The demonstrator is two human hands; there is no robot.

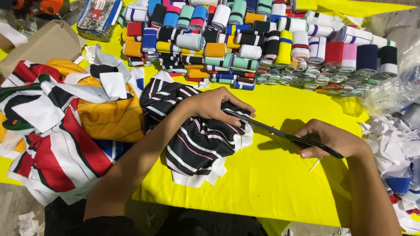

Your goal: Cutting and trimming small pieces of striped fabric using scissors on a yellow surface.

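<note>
Right hand (332,140) closed around the handles of black scissors (280,133), blades pointing toward 9 o'clock. Left hand (216,106) spread flat, fingers (240,107) half-curled over a bundle of black striped cloth (197,140) at centre of the yellow worktop (280,175). Blade tips reaching the cloth just under those fingers, touching or nearly so; hard to tell which. Risk, as judged: nicked fingertips if the blades close so near them; a crooked or too-deep cut through hidden layers, given the bunched folds; cloth sliding under a light press. At 9 o'clock, a heap of red, white and orange pieces (65,131). At 12 o'clock, stacked coloured rolls (245,39). At 3 o'clock, white scraps (393,144), apt to snag a sleeve.
</note>
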